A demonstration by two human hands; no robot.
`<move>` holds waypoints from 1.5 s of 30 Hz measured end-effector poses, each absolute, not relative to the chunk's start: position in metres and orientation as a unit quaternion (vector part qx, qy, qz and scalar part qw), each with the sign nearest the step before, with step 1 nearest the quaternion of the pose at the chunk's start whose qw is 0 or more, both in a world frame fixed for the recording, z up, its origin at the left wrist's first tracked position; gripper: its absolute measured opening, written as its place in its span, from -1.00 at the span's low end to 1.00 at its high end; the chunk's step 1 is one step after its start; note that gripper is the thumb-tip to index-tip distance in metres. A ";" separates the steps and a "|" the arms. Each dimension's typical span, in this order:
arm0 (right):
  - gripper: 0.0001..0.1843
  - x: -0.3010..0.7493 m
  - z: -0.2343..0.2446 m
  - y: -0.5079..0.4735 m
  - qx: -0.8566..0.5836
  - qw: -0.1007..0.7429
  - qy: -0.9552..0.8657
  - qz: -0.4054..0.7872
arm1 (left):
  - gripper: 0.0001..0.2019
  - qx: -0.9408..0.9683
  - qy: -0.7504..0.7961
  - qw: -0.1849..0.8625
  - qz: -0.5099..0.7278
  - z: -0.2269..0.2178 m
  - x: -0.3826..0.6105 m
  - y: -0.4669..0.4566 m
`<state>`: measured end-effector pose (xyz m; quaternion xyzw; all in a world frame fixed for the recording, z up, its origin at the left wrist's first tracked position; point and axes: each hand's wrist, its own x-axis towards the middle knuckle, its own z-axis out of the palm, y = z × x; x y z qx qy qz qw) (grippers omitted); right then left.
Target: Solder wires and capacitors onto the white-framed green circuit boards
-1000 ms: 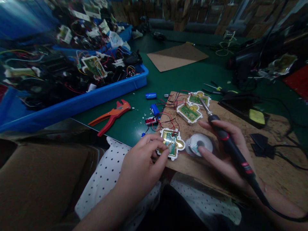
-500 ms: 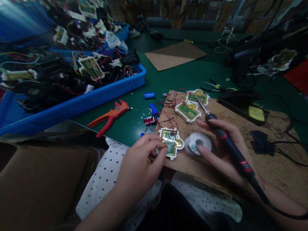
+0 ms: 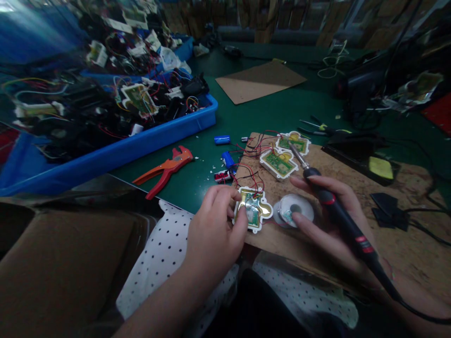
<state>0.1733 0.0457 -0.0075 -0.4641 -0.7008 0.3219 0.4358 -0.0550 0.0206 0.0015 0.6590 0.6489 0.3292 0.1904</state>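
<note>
My right hand point(image 3: 343, 220) is closed around a soldering iron point(image 3: 331, 202), its metal tip angled up and left over the farther circuit boards. The thumb of that hand rests on a white solder spool point(image 3: 298, 209). My left hand point(image 3: 218, 225) has thumb and fingers bent about the left side of the nearest circuit board point(image 3: 252, 211), which sits in a white-rimmed housing. Its fingertips are partly hidden there. Beyond lie a second circuit board point(image 3: 278, 164) and a third circuit board point(image 3: 296, 142), both in similar housings with red and black wires.
Orange-handled cutters point(image 3: 167, 169) lie left on the green table point(image 3: 190, 188). Blue cylinders point(image 3: 221, 140) are near the wooden board point(image 3: 352, 188). A blue bin point(image 3: 176, 134) of wired parts stands left. Pliers point(image 3: 322, 127) and an iron stand with yellow sponge point(image 3: 380, 167) are at right.
The whole view has shifted slightly, so things appear farther right. My left fingertips have spread a little apart at the board's edge. The right hand keeps its hold on the soldering iron.
</note>
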 end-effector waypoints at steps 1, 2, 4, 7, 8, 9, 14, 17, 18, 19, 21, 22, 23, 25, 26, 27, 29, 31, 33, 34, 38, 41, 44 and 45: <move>-0.32 0.174 -0.008 0.045 -0.465 0.436 -0.701 0.321 | -0.87 0.661 0.645 0.188 0.334 0.001 -0.055 0.020; -0.32 0.174 -0.008 0.045 -0.464 0.436 -0.700 0.323 | -0.87 0.664 0.639 0.188 0.338 0.000 -0.055 0.020; -0.32 0.174 -0.008 0.045 -0.462 0.438 -0.697 0.330 | -0.85 0.668 0.632 0.193 0.343 0.000 -0.055 0.019; -0.32 0.174 -0.007 0.045 -0.459 0.441 -0.696 0.332 | -0.82 0.666 0.630 0.207 0.341 0.001 -0.055 0.017; -0.32 0.173 -0.007 0.045 -0.458 0.441 -0.699 0.328 | -0.82 0.663 0.632 0.211 0.340 0.001 -0.055 0.017; -0.32 0.173 -0.007 0.045 -0.457 0.441 -0.701 0.325 | -0.83 0.661 0.635 0.211 0.340 0.002 -0.055 0.017; -0.31 0.174 -0.008 0.045 -0.460 0.438 -0.702 0.322 | -0.83 0.656 0.643 0.196 0.343 0.005 -0.054 0.019; -0.31 0.174 -0.008 0.045 -0.462 0.437 -0.702 0.321 | -0.83 0.659 0.639 0.202 0.342 0.004 -0.055 0.019; -0.31 0.174 -0.008 0.045 -0.462 0.437 -0.701 0.322 | -0.85 0.659 0.636 0.203 0.345 0.004 -0.055 0.019; -0.31 0.174 -0.008 0.045 -0.462 0.437 -0.700 0.325 | -0.86 0.660 0.634 0.205 0.347 0.004 -0.056 0.019; -0.32 0.174 -0.007 0.045 -0.462 0.438 -0.696 0.332 | -0.89 0.661 0.630 0.205 0.352 0.004 -0.057 0.018; -0.33 0.174 -0.007 0.045 -0.462 0.438 -0.695 0.334 | -0.89 0.662 0.629 0.205 0.354 0.004 -0.058 0.017; -0.33 0.174 -0.007 0.045 -0.463 0.439 -0.694 0.334 | -0.89 0.662 0.628 0.204 0.354 0.004 -0.059 0.017; -0.33 0.174 -0.007 0.045 -0.463 0.438 -0.695 0.333 | -0.88 0.667 0.626 0.197 0.353 0.005 -0.061 0.015; -0.34 0.174 -0.007 0.045 -0.463 0.438 -0.696 0.331 | -0.87 0.670 0.626 0.189 0.351 0.005 -0.062 0.015; -0.33 0.174 -0.007 0.045 -0.462 0.437 -0.697 0.330 | -0.87 0.675 0.624 0.175 0.352 0.005 -0.063 0.014; -0.33 0.174 -0.007 0.045 -0.461 0.433 -0.702 0.326 | -0.88 0.690 0.614 0.133 0.361 0.005 -0.064 0.011; -0.33 0.174 -0.007 0.046 -0.463 0.429 -0.705 0.323 | -0.87 0.708 0.591 0.090 0.376 0.003 -0.064 0.008; -0.34 0.174 -0.007 0.046 -0.464 0.427 -0.706 0.322 | -0.84 0.729 0.562 0.055 0.387 -0.001 -0.065 0.004; -0.34 0.175 -0.007 0.046 -0.465 0.427 -0.705 0.322 | -0.81 0.742 0.545 0.043 0.387 -0.002 -0.065 0.002; -0.33 0.176 -0.010 0.045 -0.460 0.431 -0.699 0.337 | -0.76 0.799 0.468 0.010 0.377 -0.007 -0.064 0.000; -0.33 0.175 -0.010 0.045 -0.457 0.435 -0.698 0.340 | -0.78 0.824 0.439 0.017 0.358 -0.006 -0.060 0.004; -0.34 0.174 -0.010 0.045 -0.451 0.442 -0.700 0.335 | -0.80 0.834 0.437 0.049 0.333 -0.005 -0.053 0.011; -0.34 0.174 -0.010 0.045 -0.448 0.444 -0.700 0.336 | -0.81 0.834 0.438 0.066 0.330 -0.004 -0.051 0.014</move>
